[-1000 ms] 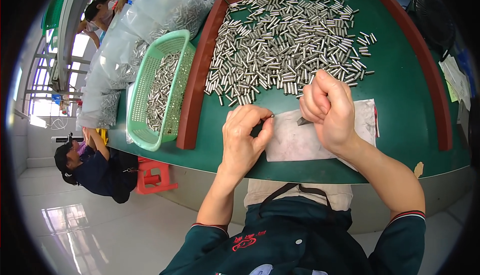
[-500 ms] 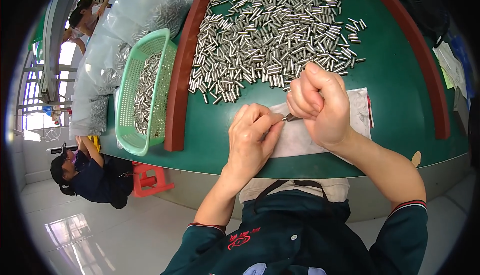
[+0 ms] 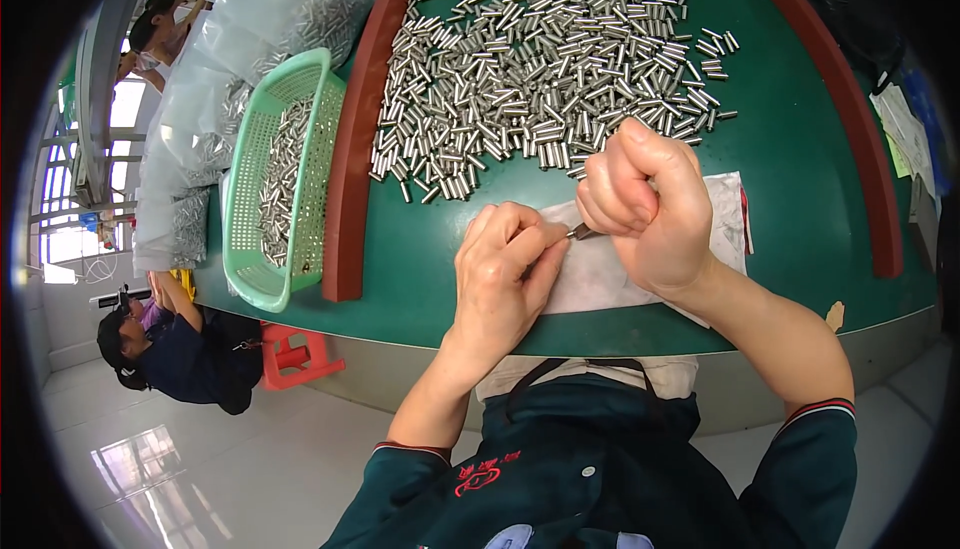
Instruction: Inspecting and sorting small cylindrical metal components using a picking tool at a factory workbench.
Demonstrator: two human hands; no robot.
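Note:
My left hand (image 3: pixel 507 267) is closed in a pinch above a pale, smudged cloth (image 3: pixel 592 279) on the green table. What sits between its thumb and forefinger is mostly hidden. My right hand (image 3: pixel 650 204) is curled into a fist around a thin dark tool (image 3: pixel 582 233); only its narrow end shows, meeting the left fingertips. Most of the tool is covered, so its kind is unclear. Beyond both hands spreads a wide layer of short, shiny metal pins (image 3: pixel 540 74), lying in all directions.
Reddish-brown wooden rails (image 3: pixel 352 169) border the table's work area. Left of them stands a green mesh basket (image 3: pixel 247 249) holding more pins, beside clear plastic bags (image 3: pixel 240 39) of metal parts. A person (image 3: pixel 190 349) sits at the left near a red stool (image 3: pixel 300 357).
The view has shifted slightly, so the basket and pins appear a little further left. Both hands keep the same grip, and the right fist has barely moved.

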